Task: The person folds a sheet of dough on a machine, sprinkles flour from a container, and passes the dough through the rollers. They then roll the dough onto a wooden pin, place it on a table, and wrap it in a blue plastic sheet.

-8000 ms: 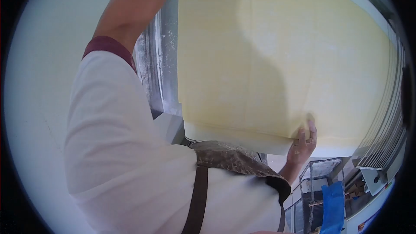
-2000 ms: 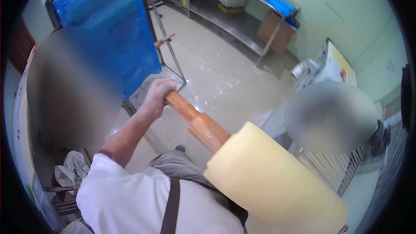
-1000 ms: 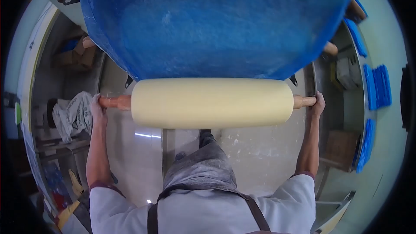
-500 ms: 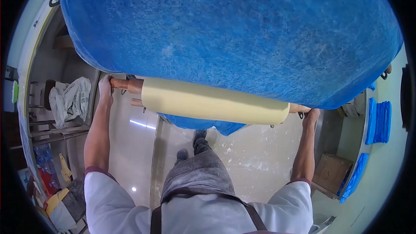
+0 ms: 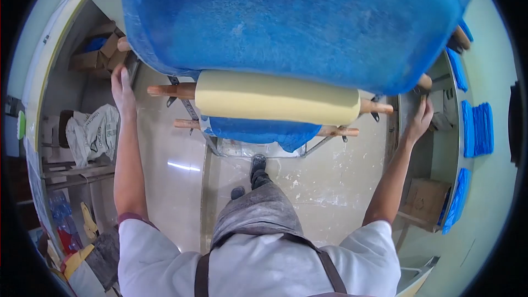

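Observation:
A wooden rod (image 5: 377,106) wound with a smooth pale yellow sheet (image 5: 278,96), which looks like dough, lies level across the metal rack's brackets (image 5: 171,100). My left hand (image 5: 124,91) is raised off the rod's left end, fingers stretched out and holding nothing. Beyond the rod's right end, my right hand (image 5: 419,121) is also free, its fingers apart. Above the yellow roll is a large roll wrapped in blue plastic (image 5: 297,27), with wooden ends sticking out. Below it, another rod (image 5: 344,131) carries a blue-covered roll (image 5: 258,128).
At left are shelves with a white printed sack (image 5: 92,135) and an open cardboard box (image 5: 99,55). On the right, folded blue plastic (image 5: 477,127) hangs at the wall, above a cardboard box (image 5: 426,201). The tiled floor (image 5: 324,187) has white smears.
Both hands have let go of the yellow roll's rod and moved outward. The roll now sits on the rack, and more of the rack and the lower rod shows.

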Available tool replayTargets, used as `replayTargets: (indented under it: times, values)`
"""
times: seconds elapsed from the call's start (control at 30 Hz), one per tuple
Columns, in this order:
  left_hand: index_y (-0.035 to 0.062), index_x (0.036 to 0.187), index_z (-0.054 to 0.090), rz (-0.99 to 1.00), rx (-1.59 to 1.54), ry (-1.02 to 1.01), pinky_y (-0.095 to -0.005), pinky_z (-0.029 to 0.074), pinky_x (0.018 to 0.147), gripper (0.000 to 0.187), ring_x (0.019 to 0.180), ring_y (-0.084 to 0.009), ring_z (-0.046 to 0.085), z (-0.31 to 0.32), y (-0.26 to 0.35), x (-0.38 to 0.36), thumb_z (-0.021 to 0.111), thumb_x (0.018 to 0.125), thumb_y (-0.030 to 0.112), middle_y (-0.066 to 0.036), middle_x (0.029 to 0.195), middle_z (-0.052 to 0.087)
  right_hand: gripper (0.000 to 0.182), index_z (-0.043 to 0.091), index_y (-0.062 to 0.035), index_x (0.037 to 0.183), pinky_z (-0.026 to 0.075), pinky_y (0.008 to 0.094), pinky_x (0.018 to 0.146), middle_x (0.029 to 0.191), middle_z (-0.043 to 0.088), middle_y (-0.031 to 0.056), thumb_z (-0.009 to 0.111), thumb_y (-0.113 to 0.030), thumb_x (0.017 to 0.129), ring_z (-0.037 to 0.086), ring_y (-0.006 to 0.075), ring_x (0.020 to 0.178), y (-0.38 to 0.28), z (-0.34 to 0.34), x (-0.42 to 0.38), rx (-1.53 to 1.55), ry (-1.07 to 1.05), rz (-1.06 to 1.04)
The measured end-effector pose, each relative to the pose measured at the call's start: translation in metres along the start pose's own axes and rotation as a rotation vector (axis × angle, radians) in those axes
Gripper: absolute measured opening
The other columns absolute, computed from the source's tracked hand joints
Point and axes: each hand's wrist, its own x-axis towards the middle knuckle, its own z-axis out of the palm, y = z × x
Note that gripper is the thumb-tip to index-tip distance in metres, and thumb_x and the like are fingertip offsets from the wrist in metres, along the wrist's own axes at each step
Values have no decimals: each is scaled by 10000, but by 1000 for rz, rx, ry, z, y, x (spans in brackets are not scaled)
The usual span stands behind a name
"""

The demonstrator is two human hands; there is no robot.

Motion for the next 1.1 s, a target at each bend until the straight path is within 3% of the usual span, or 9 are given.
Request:
replayTargets:
  times: [0.13, 0.23, 0.33, 0.43, 0.5, 0.57, 0.77, 0.97, 1.1]
  values:
    - [-65, 1185, 490, 49, 43, -373, -288, 415, 865, 439, 944, -172, 564, 36, 175, 14, 544, 912, 275, -101, 1054, 606, 550, 464, 58, 1223, 424, 301, 867, 1083, 584, 134, 610, -328, 858, 565, 182, 978, -148, 47, 36, 46, -285, -37]
    - [-46, 1151, 513, 41, -533, -619, -298, 430, 831, 450, 870, -167, 578, 21, 208, 1, 596, 874, 298, -81, 969, 623, 517, 515, -1, 1175, 449, 287, 780, 990, 600, 71, 689, -294, 786, 558, 132, 881, -180, 14, 39, 450, -607, 30]
    - [-39, 1190, 492, 81, -458, -954, -369, 448, 885, 670, 987, -209, 576, -18, 223, -78, 770, 702, 327, -110, 1069, 592, 522, 549, -22, 1083, 454, 263, 694, 880, 573, 12, 800, -154, 645, 553, 113, 804, -203, -65, -40, 500, -956, 185]
    - [-19, 1210, 486, -31, 82, -1030, -332, 467, 822, 540, 943, -179, 560, -24, 91, -147, 729, 748, 121, -87, 1097, 575, 751, 519, -4, 1190, 457, 346, 855, 1058, 595, 94, 863, -246, 568, 535, 183, 1039, -115, -104, -133, 223, -1157, 398]
    - [1, 1202, 504, -424, 135, -883, -343, 470, 786, 454, 920, -209, 555, -37, 20, -220, 682, 807, 139, -84, 1076, 576, 584, 605, -8, 1108, 466, 371, 858, 983, 658, 143, 811, -264, 625, 608, 234, 946, -23, -125, -201, 65, -1297, 660]
    - [-9, 1356, 378, -449, 269, -605, -363, 434, 917, 610, 1102, -214, 523, -40, -11, -333, 633, 859, 236, -120, 1255, 532, 450, 670, -89, 1006, 491, 386, 792, 930, 675, 139, 770, -331, 640, 640, 270, 870, 100, -172, -323, -372, -1154, 567]
    - [7, 1210, 466, -628, 385, -1192, -347, 452, 813, 420, 967, -189, 547, 106, 19, -496, 602, 871, 214, -104, 1082, 574, 368, 663, -94, 998, 494, 380, 799, 910, 671, 128, 658, -361, 745, 640, 273, 874, 190, -301, -458, -372, -705, 1089]
    - [24, 1064, 553, -394, 575, -1566, -332, 470, 709, 249, 832, -165, 571, 307, 86, -556, 571, 882, 193, -87, 909, 615, 324, 654, -83, 992, 475, 375, 855, 1008, 652, 143, 609, -333, 791, 618, 296, 958, 203, -469, -370, -477, -479, 1249]
    - [34, 1006, 595, -433, 167, -1570, -299, 472, 667, 194, 779, -125, 580, 478, 161, -590, 553, 890, 184, -68, 846, 634, 339, 630, -66, 1043, 478, 362, 856, 1017, 653, 137, 609, -306, 804, 620, 278, 966, 262, -547, -270, -540, -268, 1244]
